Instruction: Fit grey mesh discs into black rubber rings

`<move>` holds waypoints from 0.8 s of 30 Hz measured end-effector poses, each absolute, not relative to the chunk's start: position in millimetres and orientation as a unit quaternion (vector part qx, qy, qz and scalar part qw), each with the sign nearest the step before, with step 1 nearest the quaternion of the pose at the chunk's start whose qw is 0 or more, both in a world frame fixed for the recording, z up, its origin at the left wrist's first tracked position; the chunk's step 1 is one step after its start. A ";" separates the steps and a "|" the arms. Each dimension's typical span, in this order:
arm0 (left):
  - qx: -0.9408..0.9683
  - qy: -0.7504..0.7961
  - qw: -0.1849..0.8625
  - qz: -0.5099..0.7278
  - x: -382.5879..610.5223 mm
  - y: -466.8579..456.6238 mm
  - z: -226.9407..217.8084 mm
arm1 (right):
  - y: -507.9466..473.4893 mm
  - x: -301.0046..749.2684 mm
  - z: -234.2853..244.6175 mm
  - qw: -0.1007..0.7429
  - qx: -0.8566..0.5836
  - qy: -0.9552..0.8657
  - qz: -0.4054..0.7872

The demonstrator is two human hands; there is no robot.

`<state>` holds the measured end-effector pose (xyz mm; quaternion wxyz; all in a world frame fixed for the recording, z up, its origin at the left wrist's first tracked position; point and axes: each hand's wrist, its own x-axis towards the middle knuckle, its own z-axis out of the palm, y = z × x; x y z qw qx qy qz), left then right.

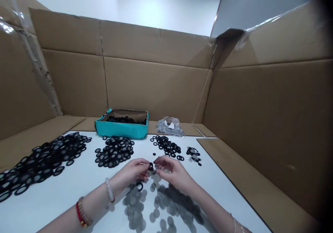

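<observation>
My left hand [134, 172] and my right hand [169, 172] meet above a white board [62, 205], their fingertips pinching a small black rubber ring [151, 166] from both sides. The fingers partly hide the ring. Just below my left hand, a loose black ring [139, 186] lies on scattered grey discs [135, 201]. A second spread of grey discs [169, 205] lies under my right hand. Farther forward, several piles of black rings with grey centres [114, 151] are spread across the board.
A teal box [121, 129] holding black rings stands at the board's far edge, with a clear plastic bag of grey pieces [170, 126] to its right. Brown cardboard walls [156, 87] surround the board on the far and side edges.
</observation>
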<state>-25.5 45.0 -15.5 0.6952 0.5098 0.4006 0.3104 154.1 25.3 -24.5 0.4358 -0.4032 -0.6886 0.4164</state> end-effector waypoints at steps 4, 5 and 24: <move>0.486 0.376 0.725 0.311 -24.0 39.6 -16.6 | 24.9 152.1 -29.1 0.437 -0.403 -0.697 0.402; 0.480 0.368 0.734 0.310 -23.6 38.3 -17.4 | 24.3 151.9 -29.7 0.438 -0.401 -0.705 0.388; 0.458 0.342 0.757 0.318 -21.2 34.1 -22.8 | 19.6 153.8 -27.3 0.419 -0.403 -0.772 0.259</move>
